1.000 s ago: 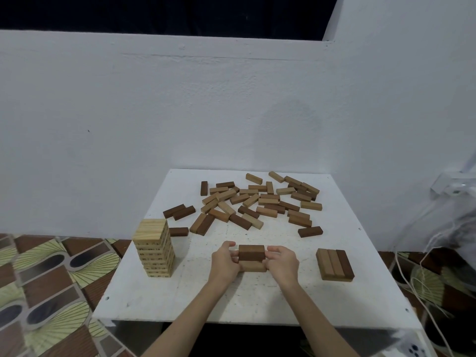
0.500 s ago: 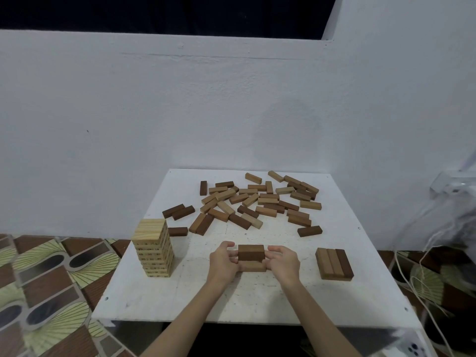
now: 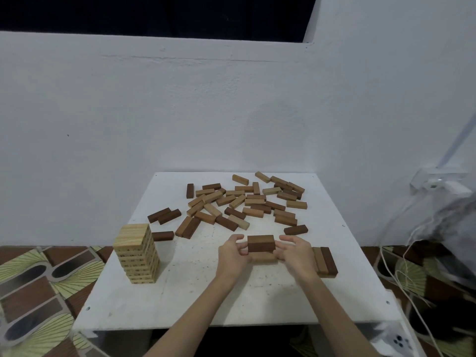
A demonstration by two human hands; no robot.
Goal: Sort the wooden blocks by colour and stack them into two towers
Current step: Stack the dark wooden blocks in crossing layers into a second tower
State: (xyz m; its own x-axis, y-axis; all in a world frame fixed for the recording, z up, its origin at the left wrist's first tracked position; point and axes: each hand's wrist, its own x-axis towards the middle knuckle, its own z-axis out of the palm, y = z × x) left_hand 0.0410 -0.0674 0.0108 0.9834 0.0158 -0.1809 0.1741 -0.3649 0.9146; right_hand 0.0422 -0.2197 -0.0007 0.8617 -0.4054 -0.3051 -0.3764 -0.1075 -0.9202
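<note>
- Head view: the pale tower [image 3: 137, 253] carries small dark marks on its block sides, too small to read.
- Left hand [image 3: 233, 255] and right hand [image 3: 296, 256] curl round the ends of a dark layer [image 3: 260, 243], long axis left-right, above a paler layer [image 3: 264, 258] near the table [image 3: 180, 300] front.
- Three blocks [image 3: 325, 261] lie right, pointing away; loose pile [image 3: 244, 202] behind, uncounted.

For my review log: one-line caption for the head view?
Both hands, left hand and right hand, square up a small dark block stack beside the pale tower.
</note>
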